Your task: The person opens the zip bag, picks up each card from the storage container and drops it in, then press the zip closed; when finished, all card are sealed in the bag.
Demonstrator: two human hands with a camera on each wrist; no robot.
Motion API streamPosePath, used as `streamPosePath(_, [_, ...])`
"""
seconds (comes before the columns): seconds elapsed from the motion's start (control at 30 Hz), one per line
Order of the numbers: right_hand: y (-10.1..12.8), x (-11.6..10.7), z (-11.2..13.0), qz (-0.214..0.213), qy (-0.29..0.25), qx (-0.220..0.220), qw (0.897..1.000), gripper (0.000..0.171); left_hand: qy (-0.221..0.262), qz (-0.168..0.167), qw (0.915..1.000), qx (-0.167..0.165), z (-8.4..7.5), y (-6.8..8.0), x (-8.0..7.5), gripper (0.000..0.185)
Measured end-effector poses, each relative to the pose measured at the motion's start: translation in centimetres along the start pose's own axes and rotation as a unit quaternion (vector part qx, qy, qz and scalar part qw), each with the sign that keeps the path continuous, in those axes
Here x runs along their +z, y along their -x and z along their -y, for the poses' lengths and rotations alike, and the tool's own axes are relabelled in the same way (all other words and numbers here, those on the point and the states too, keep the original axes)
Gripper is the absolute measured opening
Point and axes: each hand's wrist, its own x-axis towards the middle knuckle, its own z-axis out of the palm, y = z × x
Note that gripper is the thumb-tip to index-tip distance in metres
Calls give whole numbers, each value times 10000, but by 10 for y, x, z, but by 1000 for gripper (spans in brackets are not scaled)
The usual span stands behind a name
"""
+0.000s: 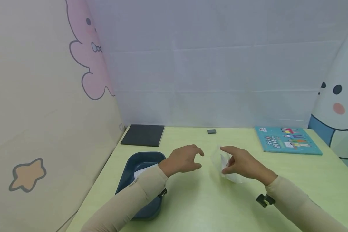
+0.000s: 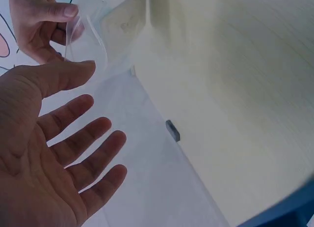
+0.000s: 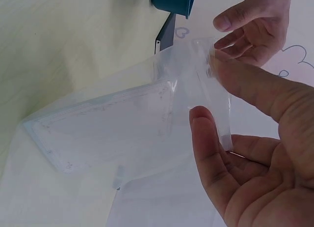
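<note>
In the head view, we see the right hand [image 1: 243,163] gripping a clear bag [image 1: 217,159] above the table [image 1: 191,206]. The left hand [image 1: 184,159] holds nothing, its fingers parted, near the bag. We find a white sheet [image 1: 143,170] in the tray [image 1: 127,175]; farther back lie a notebook [image 1: 143,135], a small grey block [image 1: 211,131] and a blue book [image 1: 288,140].

In the left wrist view, we see the left hand's fingers relaxed and spread.

In the right wrist view, we see thumb and fingers holding the bag's edge, a white rectangle [image 3: 108,131] inside.
</note>
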Motion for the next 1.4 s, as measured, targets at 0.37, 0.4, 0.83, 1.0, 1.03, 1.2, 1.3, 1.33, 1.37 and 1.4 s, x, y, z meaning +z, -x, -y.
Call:
streamPosePath(0.37, [1,-3,-2,45,66,-114,9999,90,-530,236,9962,-642,55,28,-10,63])
streamPosePath(0.4, [1,-3,-2,72,63,-135,9999,90,-484,243,9958,-736,59,31,-11,62])
streamPosePath(0.83, [2,-3,-4,53,100,-132,9998,88,82,565,9856,-1591,96,54,-18,62])
streamPosePath(1.0, [4,-4,-5,45,99,-145,9998,87,61,759,9808,-1796,106,56,-6,64])
streamPosePath(1.03, [4,-4,-5,44,76,-142,9999,87,34,805,9799,-1828,108,56,-4,65])
streamPosePath(1.2, [6,-3,-4,69,-12,-150,9999,88,-189,1240,9711,-2032,117,57,10,70])
streamPosePath(1.3, [6,-3,-4,54,9,-139,9999,88,-377,1474,9653,-2122,121,59,17,70])
streamPosePath(1.33, [6,-4,-4,53,44,-144,9999,87,-444,1521,9637,-2148,121,59,19,70])
streamPosePath(1.37, [6,-5,-4,43,41,-138,9999,87,-523,1574,9622,-2161,121,61,20,69])
streamPosePath(1.4, [6,-5,-4,36,51,-123,9999,87,-598,1605,9606,-2188,122,62,21,71])
